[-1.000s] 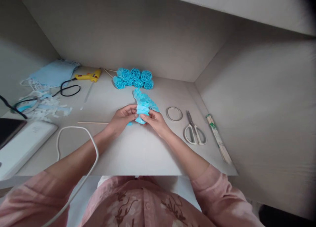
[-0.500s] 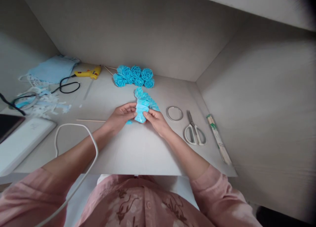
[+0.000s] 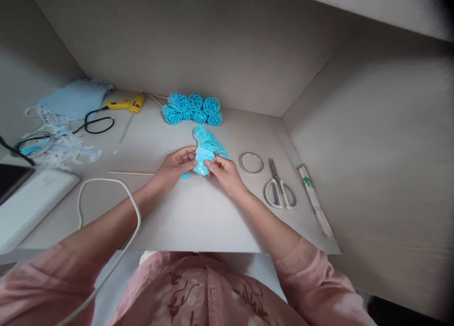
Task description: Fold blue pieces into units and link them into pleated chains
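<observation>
A pleated strip of blue fabric (image 3: 205,148), like cut face-mask material, is held up between both hands above the table. My left hand (image 3: 178,163) pinches its left edge between thumb and fingers. On the other side, my right hand (image 3: 226,171) is closed on the lower right part, its thumb pressed on the front. The strip's ruffled end curls away from me and to the right. Beside my left hand lie a thin wooden stick (image 3: 131,173) and a small blue scrap (image 3: 185,175). Several blue fabric roses (image 3: 195,109) rest behind the strip.
A yellow glue gun (image 3: 125,104), face masks (image 3: 71,99) and cut white straps (image 3: 67,148) occupy the left. A white power bank (image 3: 42,203) with a cable (image 3: 133,231) crosses near my left arm. Tape ring (image 3: 251,163), scissors (image 3: 279,186) and packaged sticks (image 3: 314,198) lie right.
The pleated strip has shifted slightly in my fingers, and my right thumb has slid a little to the left. Both hands keep their hold.
</observation>
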Demonstrator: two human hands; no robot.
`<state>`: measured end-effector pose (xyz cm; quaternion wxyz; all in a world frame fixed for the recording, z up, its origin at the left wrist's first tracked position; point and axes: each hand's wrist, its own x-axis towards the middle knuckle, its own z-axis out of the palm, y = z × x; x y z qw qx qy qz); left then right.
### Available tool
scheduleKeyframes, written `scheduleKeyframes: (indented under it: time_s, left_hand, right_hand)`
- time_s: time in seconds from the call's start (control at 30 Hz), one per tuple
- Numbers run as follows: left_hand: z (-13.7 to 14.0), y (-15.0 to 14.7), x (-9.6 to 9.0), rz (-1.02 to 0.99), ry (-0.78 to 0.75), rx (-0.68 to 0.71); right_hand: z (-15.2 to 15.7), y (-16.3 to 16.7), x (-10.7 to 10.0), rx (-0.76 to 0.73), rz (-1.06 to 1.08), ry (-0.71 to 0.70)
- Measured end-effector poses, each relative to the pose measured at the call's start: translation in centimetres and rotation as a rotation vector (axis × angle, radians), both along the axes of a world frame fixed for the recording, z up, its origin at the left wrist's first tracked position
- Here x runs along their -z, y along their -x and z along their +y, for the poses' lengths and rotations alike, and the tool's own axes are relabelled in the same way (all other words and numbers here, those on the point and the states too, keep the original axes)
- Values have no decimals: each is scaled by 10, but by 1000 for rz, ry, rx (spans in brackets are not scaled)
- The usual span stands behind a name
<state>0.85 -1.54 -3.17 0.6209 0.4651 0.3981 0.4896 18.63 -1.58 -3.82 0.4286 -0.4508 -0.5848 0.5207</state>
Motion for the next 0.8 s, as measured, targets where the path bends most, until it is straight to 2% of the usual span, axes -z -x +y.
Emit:
scheduleKeyframes:
  time_s: [0.23,0.4,0.57,0.73,0.8]
  left_hand:
    - [1,1,7,51,-62,-7]
    - [2,1,6,18,-52,34]
    - [1,1,1,-15,-14,44]
    - [1,2,-4,-33,33,-29]
    - [1,1,-5,-19,38,-30]
  right_hand:
    - [0,2,1,-30,40,33]
    - [2,0,9,-24,-73,-24]
    - [2,-5,2,-25,-137,-59]
    - [4,-8,-1,-38,58,89]
    - [4,-7,0,-38,92,79]
